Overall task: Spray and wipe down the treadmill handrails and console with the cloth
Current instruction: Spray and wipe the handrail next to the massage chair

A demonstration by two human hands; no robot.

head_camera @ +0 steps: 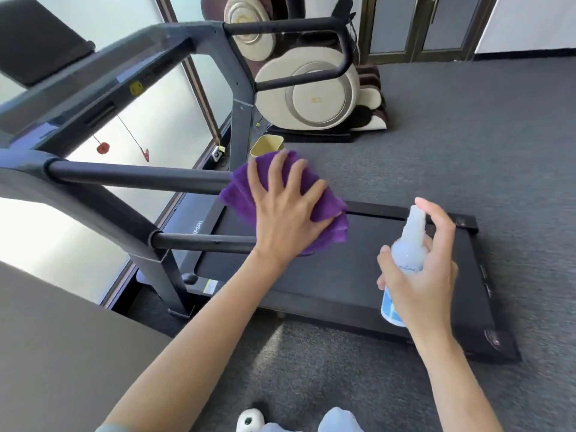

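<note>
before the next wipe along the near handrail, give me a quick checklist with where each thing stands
1. Purple cloth on the near handrail: ok, it covers the rail's end.
2. Left hand pressing the cloth: ok, fingers spread flat.
3. Spray bottle in the right hand: ok, firm grip, index finger above the nozzle.
4. Nozzle aimed at the cloth: cannot tell.
5. Rail already wet: cannot tell.
6. Console wiped: cannot tell.

home gym: treadmill (343, 269), massage chair (311, 88)
</note>
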